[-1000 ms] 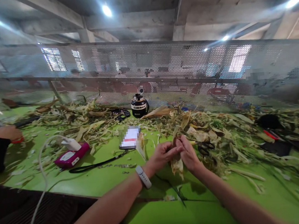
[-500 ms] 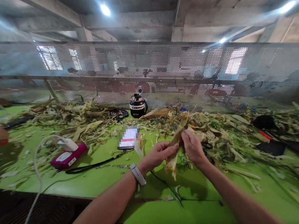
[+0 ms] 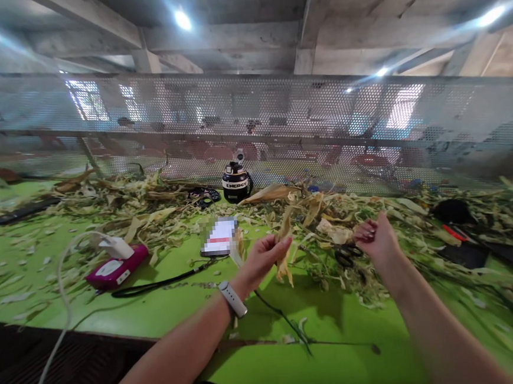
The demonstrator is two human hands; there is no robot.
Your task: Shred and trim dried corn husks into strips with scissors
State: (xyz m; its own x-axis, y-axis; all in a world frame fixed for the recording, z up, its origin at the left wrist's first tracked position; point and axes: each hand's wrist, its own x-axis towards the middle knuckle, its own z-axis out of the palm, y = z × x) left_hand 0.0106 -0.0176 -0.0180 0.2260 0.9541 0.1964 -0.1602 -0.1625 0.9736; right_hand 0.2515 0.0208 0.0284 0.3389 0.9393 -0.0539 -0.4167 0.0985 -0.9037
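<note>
My left hand (image 3: 265,255) pinches a dried, yellow-brown corn husk (image 3: 284,255) just above the green table (image 3: 168,317); the husk hangs down from my fingers. A white band sits on that wrist. My right hand (image 3: 376,239) is off to the right, apart from the husk, with its fingers curled in; whether anything is in them I cannot make out. It hovers over a heap of husks (image 3: 357,231), close to black-handled scissors (image 3: 347,256) lying among them.
A black jug (image 3: 237,185) stands at the back by the perforated metal screen (image 3: 278,125). A pink device (image 3: 117,268) with a white plug and cable, a card on a black lanyard (image 3: 166,281) and more husks litter the table. Dark tools (image 3: 469,246) lie at right.
My right hand has come off the husk and swung right; my left hand keeps the husk. The other person's hand at the left edge has left the view.
</note>
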